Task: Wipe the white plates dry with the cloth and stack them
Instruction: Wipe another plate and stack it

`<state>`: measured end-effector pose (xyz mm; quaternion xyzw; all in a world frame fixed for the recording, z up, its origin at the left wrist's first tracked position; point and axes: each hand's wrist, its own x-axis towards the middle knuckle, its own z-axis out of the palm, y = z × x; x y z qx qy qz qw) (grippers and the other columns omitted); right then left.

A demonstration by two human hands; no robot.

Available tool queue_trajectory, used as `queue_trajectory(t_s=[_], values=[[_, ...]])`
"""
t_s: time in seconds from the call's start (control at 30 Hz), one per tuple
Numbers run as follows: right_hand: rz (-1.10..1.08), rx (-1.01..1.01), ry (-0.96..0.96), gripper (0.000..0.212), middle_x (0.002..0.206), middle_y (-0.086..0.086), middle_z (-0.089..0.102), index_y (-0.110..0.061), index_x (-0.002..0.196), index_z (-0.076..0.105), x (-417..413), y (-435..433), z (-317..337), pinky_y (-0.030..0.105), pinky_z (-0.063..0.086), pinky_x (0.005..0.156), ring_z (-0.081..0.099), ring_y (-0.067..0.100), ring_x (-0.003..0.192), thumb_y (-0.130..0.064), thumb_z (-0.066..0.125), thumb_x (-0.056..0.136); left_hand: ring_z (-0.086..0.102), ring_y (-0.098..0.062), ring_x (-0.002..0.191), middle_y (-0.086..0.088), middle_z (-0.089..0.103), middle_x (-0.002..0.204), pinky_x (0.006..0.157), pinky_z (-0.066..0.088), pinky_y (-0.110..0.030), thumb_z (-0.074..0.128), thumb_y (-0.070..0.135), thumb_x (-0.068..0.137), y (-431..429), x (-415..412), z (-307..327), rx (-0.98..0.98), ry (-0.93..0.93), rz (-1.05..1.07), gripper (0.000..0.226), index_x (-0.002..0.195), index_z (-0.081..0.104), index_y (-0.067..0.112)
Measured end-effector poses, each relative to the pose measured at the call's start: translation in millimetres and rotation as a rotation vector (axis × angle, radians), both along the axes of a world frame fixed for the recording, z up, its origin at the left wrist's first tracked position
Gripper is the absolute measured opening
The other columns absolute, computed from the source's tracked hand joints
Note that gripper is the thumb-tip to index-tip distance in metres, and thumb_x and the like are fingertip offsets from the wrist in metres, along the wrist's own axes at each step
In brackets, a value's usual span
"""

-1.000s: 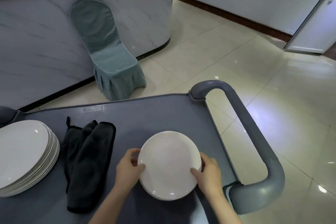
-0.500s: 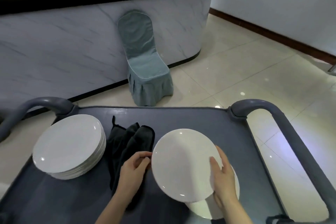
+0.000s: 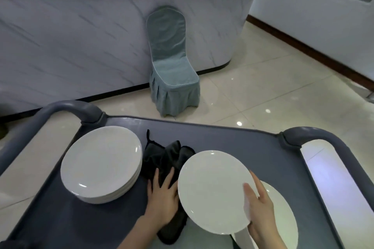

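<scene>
From the head view, everything sits on the dark grey plastic cart top (image 3: 222, 137), which has rounded handles at both ends. The right hand (image 3: 261, 210) comes in over the cart's near edge towards its right end. It grips a round white ceramic plate (image 3: 212, 190), with the thumb lying across the upper face and the fingers curled out of sight beneath the rim. This plate is lifted and tilted above the cart top, and it partly covers a second white plate (image 3: 283, 214) lying flat at the cart's near right corner. The left hand (image 3: 163, 196) reaches in over the near edge around the middle of the cart. It is palm down, its fingers straight and slightly spread, resting on a crumpled black cloth (image 3: 162, 157). A stack of larger white plates (image 3: 101, 161) stands on the cart's left half, just beside the cloth. Beyond the cart's far edge stands a chair in a teal fabric cover (image 3: 172, 70).
</scene>
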<state>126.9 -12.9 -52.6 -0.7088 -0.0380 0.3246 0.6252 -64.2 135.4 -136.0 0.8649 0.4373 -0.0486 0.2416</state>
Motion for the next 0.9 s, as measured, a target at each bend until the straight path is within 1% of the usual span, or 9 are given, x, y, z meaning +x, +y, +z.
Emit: queue_trajectory(t_s=[0.1,0.17,0.3,0.37,0.47,0.57,0.67,0.77,0.9], values=[[-0.046,0.007,-0.006,0.036,0.128,-0.002,0.068,-0.031,0.127,0.065,1,-5,0,0.049,0.050,0.101,0.065,0.027,0.114,-0.009,0.054,0.100,-0.014,-0.041,0.148,0.017,0.003,0.163,0.117,0.007,-0.055,0.029,0.042,0.101,-2,13,4,0.082,0.053,-0.188,0.053,0.153,0.017,0.044],[-0.063,0.003,-0.022,0.036,0.125,-0.004,0.070,-0.032,0.126,0.066,1,-8,0,0.049,0.049,0.101,0.065,0.026,0.114,-0.009,0.054,0.100,0.002,-0.032,0.150,0.017,0.019,0.161,0.116,0.017,-0.048,0.032,0.041,0.102,8,15,10,0.025,-0.065,-0.195,0.050,0.151,0.027,0.041],[-0.080,-0.026,-0.057,0.035,0.129,-0.004,0.067,-0.034,0.127,0.065,1,-13,-5,0.054,0.045,0.107,0.062,0.028,0.120,-0.013,0.056,0.100,0.046,-0.019,0.128,0.004,0.048,0.141,0.103,0.038,-0.025,0.049,0.014,0.097,46,15,28,-0.013,-0.514,0.185,0.040,0.135,0.055,0.020],[-0.094,-0.039,-0.051,0.033,0.128,-0.005,0.067,-0.038,0.121,0.067,-2,-14,-6,0.053,0.045,0.107,0.062,0.027,0.119,-0.014,0.057,0.100,0.041,-0.030,0.130,-0.012,0.042,0.144,0.107,0.034,-0.031,0.049,0.001,0.091,63,18,28,0.076,-0.428,0.292,0.047,0.138,0.051,0.010],[-0.114,-0.048,-0.038,0.033,0.129,-0.005,0.066,-0.041,0.115,0.068,-6,-15,-6,0.053,0.046,0.106,0.061,0.027,0.118,-0.015,0.057,0.099,0.018,-0.042,0.141,-0.027,0.012,0.156,0.116,0.022,-0.041,0.046,0.003,0.092,78,28,22,0.028,-0.117,0.320,0.067,0.153,0.019,0.009],[-0.115,-0.044,-0.030,0.034,0.123,-0.005,0.070,-0.038,0.120,0.068,-6,-18,-5,0.051,0.048,0.103,0.064,0.026,0.114,-0.014,0.057,0.099,0.040,-0.039,0.124,-0.027,0.028,0.143,0.107,0.036,-0.038,0.050,0.013,0.094,86,36,19,0.051,0.019,0.341,0.069,0.152,0.013,0.006],[-0.126,-0.046,-0.032,0.035,0.122,-0.005,0.071,-0.036,0.123,0.067,-2,-19,-3,0.052,0.048,0.104,0.064,0.026,0.114,-0.013,0.057,0.099,0.057,-0.036,0.095,-0.024,0.045,0.121,0.084,0.049,-0.037,0.061,0.014,0.090,90,42,19,-0.081,-0.096,0.472,0.048,0.131,0.041,-0.003],[-0.120,-0.043,-0.031,0.038,0.121,-0.007,0.071,-0.038,0.124,0.067,1,-19,0,0.050,0.049,0.104,0.066,0.023,0.113,-0.011,0.057,0.099,0.060,-0.029,0.075,-0.013,0.063,0.079,0.064,0.044,-0.032,0.069,0.017,0.079,90,42,26,-0.288,-0.282,0.528,0.016,0.078,0.060,0.004],[-0.123,-0.027,-0.052,0.038,0.118,-0.013,0.070,-0.042,0.114,0.069,5,-17,5,0.036,0.052,0.093,0.067,0.014,0.108,-0.009,0.057,0.099,0.059,-0.022,0.075,-0.004,0.063,0.081,0.066,0.044,-0.034,0.070,0.022,0.079,81,43,57,-0.495,-0.563,0.559,0.017,0.084,0.056,0.013]])
